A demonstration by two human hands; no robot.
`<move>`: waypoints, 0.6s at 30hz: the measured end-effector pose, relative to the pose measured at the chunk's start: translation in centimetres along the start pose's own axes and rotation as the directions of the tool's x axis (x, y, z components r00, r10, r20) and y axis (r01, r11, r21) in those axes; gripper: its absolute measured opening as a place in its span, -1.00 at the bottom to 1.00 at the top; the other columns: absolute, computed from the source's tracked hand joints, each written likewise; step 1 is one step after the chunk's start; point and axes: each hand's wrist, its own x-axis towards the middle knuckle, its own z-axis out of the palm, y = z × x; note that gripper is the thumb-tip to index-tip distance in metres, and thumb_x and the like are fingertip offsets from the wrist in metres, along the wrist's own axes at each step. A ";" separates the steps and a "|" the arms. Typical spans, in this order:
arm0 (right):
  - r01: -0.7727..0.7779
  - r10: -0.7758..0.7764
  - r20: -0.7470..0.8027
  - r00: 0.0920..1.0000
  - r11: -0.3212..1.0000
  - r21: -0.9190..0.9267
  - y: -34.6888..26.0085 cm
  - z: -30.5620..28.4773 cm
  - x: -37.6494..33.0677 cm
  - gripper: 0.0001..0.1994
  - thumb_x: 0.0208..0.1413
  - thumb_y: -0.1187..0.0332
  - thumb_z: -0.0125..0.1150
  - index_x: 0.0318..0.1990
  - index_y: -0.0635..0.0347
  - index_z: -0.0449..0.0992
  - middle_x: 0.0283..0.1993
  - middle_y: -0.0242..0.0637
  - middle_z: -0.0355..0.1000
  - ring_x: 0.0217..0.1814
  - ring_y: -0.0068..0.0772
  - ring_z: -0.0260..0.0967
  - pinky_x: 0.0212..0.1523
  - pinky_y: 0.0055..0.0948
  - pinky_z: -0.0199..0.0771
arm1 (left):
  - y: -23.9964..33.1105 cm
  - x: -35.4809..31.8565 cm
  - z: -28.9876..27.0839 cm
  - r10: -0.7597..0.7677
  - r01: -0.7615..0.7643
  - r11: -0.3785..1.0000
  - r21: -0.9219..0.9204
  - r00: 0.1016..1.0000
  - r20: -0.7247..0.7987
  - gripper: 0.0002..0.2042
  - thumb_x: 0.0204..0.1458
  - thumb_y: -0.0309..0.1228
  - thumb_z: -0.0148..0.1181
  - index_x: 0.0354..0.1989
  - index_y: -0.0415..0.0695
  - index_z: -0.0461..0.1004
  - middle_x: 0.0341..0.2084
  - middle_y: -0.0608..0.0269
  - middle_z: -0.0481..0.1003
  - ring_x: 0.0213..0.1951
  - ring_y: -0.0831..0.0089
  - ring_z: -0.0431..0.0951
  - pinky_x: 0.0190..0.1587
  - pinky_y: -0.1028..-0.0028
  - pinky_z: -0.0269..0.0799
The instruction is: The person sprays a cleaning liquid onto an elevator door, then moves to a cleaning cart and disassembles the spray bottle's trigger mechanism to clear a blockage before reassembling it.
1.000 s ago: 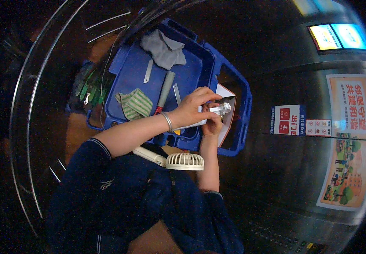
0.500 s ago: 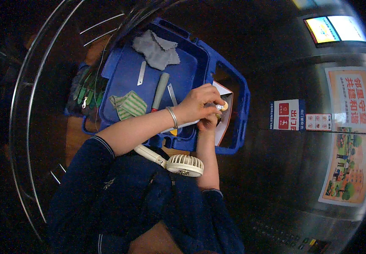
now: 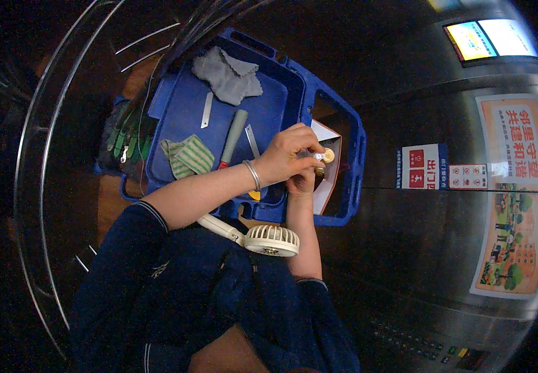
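My left hand (image 3: 292, 153), with a silver bangle at its wrist, is closed in a pinch on a small whitish piece (image 3: 318, 156). Right beside its fingertips is a round gold-coloured piece (image 3: 328, 155); whether a hand holds it I cannot tell. Just below, my right hand (image 3: 302, 181) is closed, its fingers partly hidden by the left hand and what they hold hidden too. Both hands are over the right side of a blue plastic tray (image 3: 269, 87), next to an open white and orange-red box (image 3: 326, 132).
The tray holds a grey cloth (image 3: 228, 74), a green striped cloth (image 3: 189, 156), a grey-handled tool (image 3: 235, 135) and two metal strips (image 3: 207, 110). A white handheld fan (image 3: 271, 240) hangs at my chest. Metal wall panels (image 3: 375, 230) stand at the right, handrails (image 3: 36, 137) at the left.
Both hands have shifted very slightly left and stay together. More of the round gold-coloured piece shows beside the fingertips.
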 end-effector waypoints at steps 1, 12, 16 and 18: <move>-0.022 0.022 0.000 1.000 1.000 -0.018 -0.3 0.9 -0.2 -0.20 -0.28 0.41 0.43 0.22 0.06 0.17 0.19 -0.36 0.21 0.31 -0.27 0.14 0.30 -0.30 0.17 | 0.2 0.0 -0.1 -0.017 0.017 1.000 -0.004 1.000 0.002 -0.78 -0.27 -0.40 0.43 -0.43 -0.15 0.55 -0.48 0.25 0.49 -0.35 0.32 0.47 -0.32 0.42 0.39; 0.036 -0.031 0.060 0.998 0.996 -0.086 -0.4 2.9 -0.2 -0.26 -0.19 0.39 0.43 0.19 0.07 0.17 0.09 -0.39 0.22 0.23 -0.37 0.19 0.23 -0.39 0.22 | 0.2 -0.2 -0.4 -0.123 0.123 0.991 -0.045 0.992 -0.004 -0.79 -0.27 -0.44 0.43 -0.40 -0.15 0.58 -0.46 0.25 0.51 -0.35 0.35 0.48 -0.34 0.44 0.41; 0.020 -0.017 0.051 0.999 0.998 -0.061 -0.6 3.7 -0.2 -0.28 -0.17 0.40 0.41 0.19 0.08 0.18 0.09 -0.39 0.22 0.22 -0.37 0.20 0.23 -0.39 0.23 | 0.3 -0.2 -0.3 -0.153 0.153 0.987 -0.039 0.988 -0.003 -0.79 -0.26 -0.45 0.42 -0.39 -0.15 0.59 -0.46 0.24 0.51 -0.33 0.34 0.49 -0.32 0.44 0.42; 0.023 -0.020 0.036 0.999 0.998 -0.062 -0.5 3.4 -0.3 -0.29 -0.15 0.40 0.40 0.20 0.08 0.17 0.11 -0.39 0.22 0.23 -0.36 0.20 0.23 -0.39 0.23 | 0.3 -0.2 -0.3 -0.162 0.162 0.986 -0.040 0.987 0.004 -0.80 -0.25 -0.45 0.42 -0.39 -0.15 0.59 -0.46 0.23 0.52 -0.33 0.34 0.49 -0.31 0.44 0.42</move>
